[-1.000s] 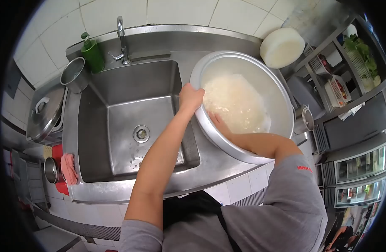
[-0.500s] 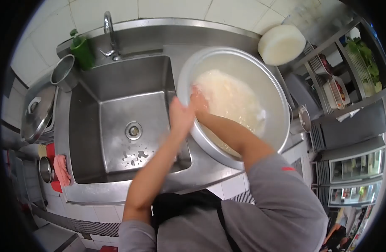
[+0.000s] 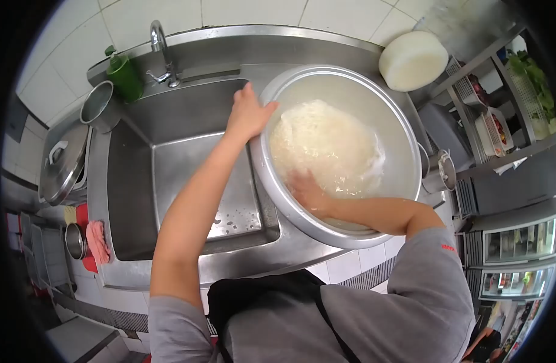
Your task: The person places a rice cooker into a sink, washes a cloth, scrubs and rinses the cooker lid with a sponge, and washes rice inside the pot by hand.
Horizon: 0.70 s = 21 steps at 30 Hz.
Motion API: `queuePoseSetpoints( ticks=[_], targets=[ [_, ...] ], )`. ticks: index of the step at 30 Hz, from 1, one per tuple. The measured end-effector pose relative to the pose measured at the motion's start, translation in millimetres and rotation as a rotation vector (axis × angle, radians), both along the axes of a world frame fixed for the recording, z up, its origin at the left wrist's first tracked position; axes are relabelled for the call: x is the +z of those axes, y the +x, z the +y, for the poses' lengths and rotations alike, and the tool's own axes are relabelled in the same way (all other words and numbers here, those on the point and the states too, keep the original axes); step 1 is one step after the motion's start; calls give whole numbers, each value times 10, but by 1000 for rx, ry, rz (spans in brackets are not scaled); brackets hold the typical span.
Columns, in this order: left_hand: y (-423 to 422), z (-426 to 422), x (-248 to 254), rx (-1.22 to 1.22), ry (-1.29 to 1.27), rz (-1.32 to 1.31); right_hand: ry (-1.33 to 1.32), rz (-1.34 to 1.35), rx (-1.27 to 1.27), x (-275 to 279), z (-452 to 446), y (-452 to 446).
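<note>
A large metal basin (image 3: 405,121) holds cloudy water with a pale, whitish mass in it (image 3: 326,130) that looks like rice. My right hand (image 3: 308,190) dips into the water at the basin's near-left side; its fingers are blurred under the surface. At the left rim, my left hand (image 3: 247,115) has its thumb against the basin's edge, while its other fingers stretch out over the sink side, apart and holding nothing visible. To the left lies the steel sink (image 3: 193,175), with water drops on its bottom.
Behind the sink stand a tap (image 3: 160,54) and a green pump bottle (image 3: 125,78). A metal pot (image 3: 101,107) sits at its left corner, near a lidded pot (image 3: 63,163) and a pink cloth (image 3: 97,241). A round white block (image 3: 414,60) is behind the basin, with shelves of baskets (image 3: 496,130) at right.
My right hand has moved from the basin's left side toward its near side, through the water. My left hand has shifted up and left along the rim, its fingers now extended.
</note>
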<state>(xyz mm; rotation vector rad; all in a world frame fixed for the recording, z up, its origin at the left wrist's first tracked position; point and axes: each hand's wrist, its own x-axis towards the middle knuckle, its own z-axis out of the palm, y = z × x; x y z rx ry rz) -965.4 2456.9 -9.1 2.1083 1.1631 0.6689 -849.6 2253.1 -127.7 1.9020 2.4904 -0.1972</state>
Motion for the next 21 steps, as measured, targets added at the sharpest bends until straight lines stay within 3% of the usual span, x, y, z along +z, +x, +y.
queuePoseSetpoints(
  ticks=[3, 5, 12, 16, 18, 21],
  targets=[
    [354, 133, 165, -45, -47, 257, -40, -91, 127, -95, -4, 3],
    [416, 101, 127, -88, -105, 389, -532, 267, -276, -47, 253, -39],
    [253, -10, 153, 30, -140, 265, -105, 18, -712, -149, 1516, 113],
    [202, -90, 184, 11, -190, 207, -163, -155, -822, -23, 1718, 496],
    [226, -135, 115, 45, -200, 174, 81, -136, -1001, -74, 1748, 717],
    [289, -269, 51, 79, -246, 85, 40, 29, -1130, -348, 1841, 1541]
  ],
)
